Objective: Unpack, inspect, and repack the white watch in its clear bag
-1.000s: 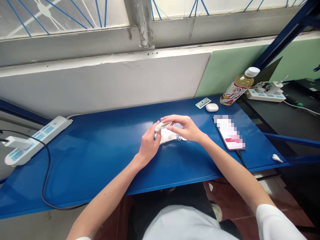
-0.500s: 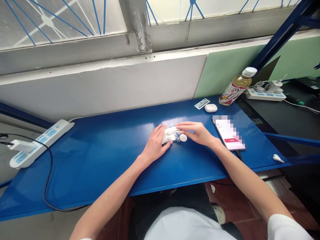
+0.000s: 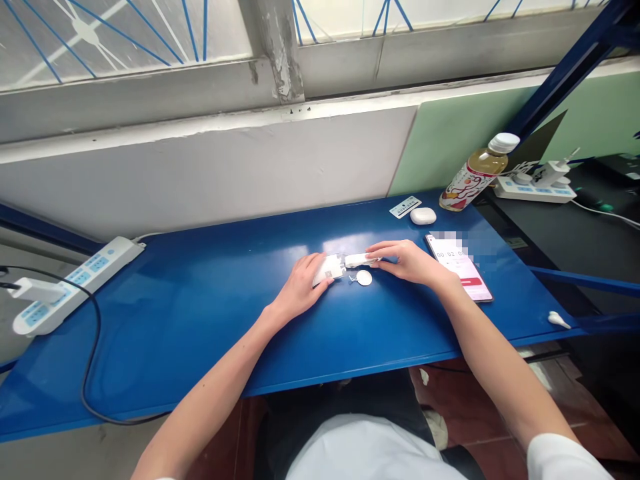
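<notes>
My left hand (image 3: 299, 283) is closed round a small white packet (image 3: 332, 267) with a dark square print and clear, crinkled wrapping at its right end. Between the fingers and thumb of my right hand (image 3: 400, 259) is a long, folded white piece (image 3: 356, 261), its left end close to the packet. Whether the two touch I cannot tell. Just below them a round white tag (image 3: 364, 278) with a short bluish loop lies on the blue table (image 3: 200, 300).
Right of my right hand lies a phone (image 3: 473, 277). Behind it are an earbud case (image 3: 423, 216), a card (image 3: 405, 207) and a drink bottle (image 3: 473, 175). One earbud (image 3: 558, 320) lies near the right edge. A power strip (image 3: 85, 277) with a black cable sits at the left.
My hands have moved apart, the left one leftward with the packet. The white piece in my right hand now shows outside the packet, and the round tag lies uncovered below.
</notes>
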The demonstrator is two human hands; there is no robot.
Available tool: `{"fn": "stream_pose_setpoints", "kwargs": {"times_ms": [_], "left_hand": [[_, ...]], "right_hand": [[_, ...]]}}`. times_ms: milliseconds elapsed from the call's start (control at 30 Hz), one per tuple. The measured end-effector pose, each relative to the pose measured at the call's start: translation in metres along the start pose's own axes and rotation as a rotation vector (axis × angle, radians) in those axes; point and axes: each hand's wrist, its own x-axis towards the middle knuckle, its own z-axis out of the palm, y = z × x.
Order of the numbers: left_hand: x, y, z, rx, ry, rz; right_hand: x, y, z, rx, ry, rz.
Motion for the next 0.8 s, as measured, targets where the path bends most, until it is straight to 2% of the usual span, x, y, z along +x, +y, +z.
{"fn": "stream_pose_setpoints", "kwargs": {"times_ms": [233,533,667,800], "left_hand": [[0.0,0.002,-0.002,-0.007,-0.002,0.08],[0.0,0.003,-0.002,0.029,-0.012,0.115],[0.0,0.004,-0.001,0.046,-0.009,0.094],[0.001,0.003,-0.003,0.062,-0.003,0.086]], "right_hand": [[0.001,-0.009,0.015,0.018,0.01,-0.039],[0.006,-0.017,0.039,-0.095,0.035,-0.112],[0.008,-0.018,0.037,-0.141,0.04,-0.138],[0.007,-0.016,0.026,-0.183,0.097,-0.089]]}}
